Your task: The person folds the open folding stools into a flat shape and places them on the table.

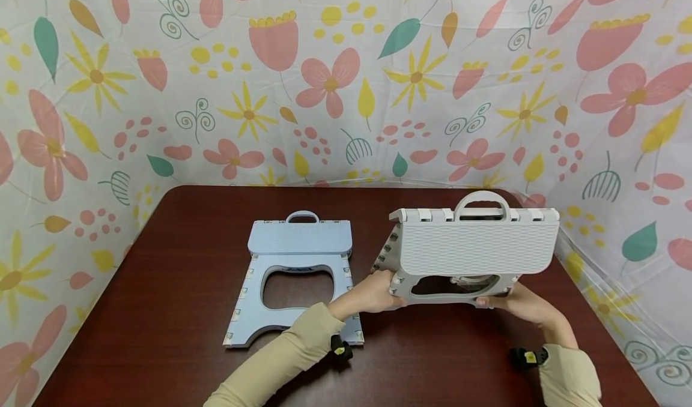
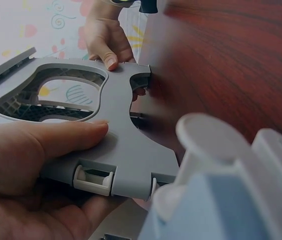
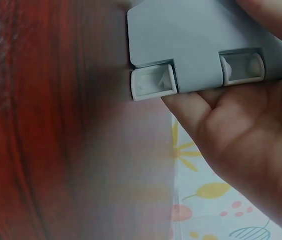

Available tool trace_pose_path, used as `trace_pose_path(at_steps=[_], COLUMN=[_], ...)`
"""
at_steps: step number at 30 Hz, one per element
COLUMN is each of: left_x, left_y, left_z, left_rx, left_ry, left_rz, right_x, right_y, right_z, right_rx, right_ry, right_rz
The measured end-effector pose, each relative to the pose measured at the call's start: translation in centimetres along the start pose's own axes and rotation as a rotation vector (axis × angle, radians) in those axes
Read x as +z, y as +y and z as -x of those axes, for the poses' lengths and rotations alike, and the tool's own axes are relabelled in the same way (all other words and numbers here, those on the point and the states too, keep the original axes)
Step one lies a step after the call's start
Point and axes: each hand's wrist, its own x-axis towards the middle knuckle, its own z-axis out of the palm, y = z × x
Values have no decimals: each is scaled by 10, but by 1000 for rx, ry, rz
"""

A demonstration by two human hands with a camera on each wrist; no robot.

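A light grey folding stool (image 1: 476,248), partly unfolded and with a carry handle on top, is held at the right of the table in the head view. My left hand (image 1: 373,293) grips the left edge of its leg panel; in the left wrist view the thumb lies on the panel (image 2: 126,125) with fingers beneath. The opposite edge is gripped by my right hand (image 1: 516,304), whose palm shows under the grey panel (image 3: 185,40) in the right wrist view. To the left, a pale blue folding stool (image 1: 300,239) lies folded flat, partly covered by my left forearm.
Both stools are over a dark red-brown table (image 1: 178,287). A flower-print cloth (image 1: 335,137) hangs behind it and along the sides. Dark wrist cameras (image 1: 339,348) are strapped at both sleeves. A blurred blue and white edge (image 2: 205,205) fills the left wrist view's foreground.
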Motion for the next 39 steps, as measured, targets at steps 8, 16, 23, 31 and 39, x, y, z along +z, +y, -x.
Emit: trace_pose_path(at_steps=[8,16,23,31,39], left_x=[1,1,2,2,1], left_y=[0,0,0,-2,-1], left_z=[0,0,2,1,2], left_rx=[-2,-10,-40,-16,9], left_ry=[-1,1,-15,-20,-28], left_rz=[2,-1,23,34,32], right_x=[1,1,0,-1,1], right_y=[1,0,0,0,1], right_z=[-1,-2,-1,-1,-1], right_rx=[2,-15,15,42,10], right_ry=[4,-12,-21,-27,-29], right_rz=[-15,-17,-10,-33,-47])
